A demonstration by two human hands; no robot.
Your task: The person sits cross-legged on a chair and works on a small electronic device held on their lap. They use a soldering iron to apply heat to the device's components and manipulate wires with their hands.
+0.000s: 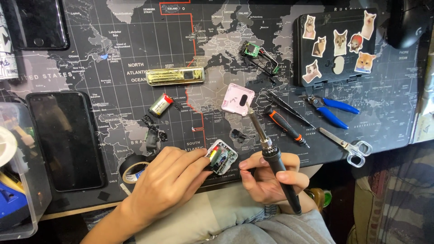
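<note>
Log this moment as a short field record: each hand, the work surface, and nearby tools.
left hand: steadies a small open device at the desk edge
right hand: grips a soldering iron, tip raised off the device
surface: world-map desk mat
nearby tools: screwdriver, blue-handled pliers, scissors, tape roll

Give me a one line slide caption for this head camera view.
Left hand steadies a small opened device on a world-map desk mat while the right hand holds a soldering iron.
</note>
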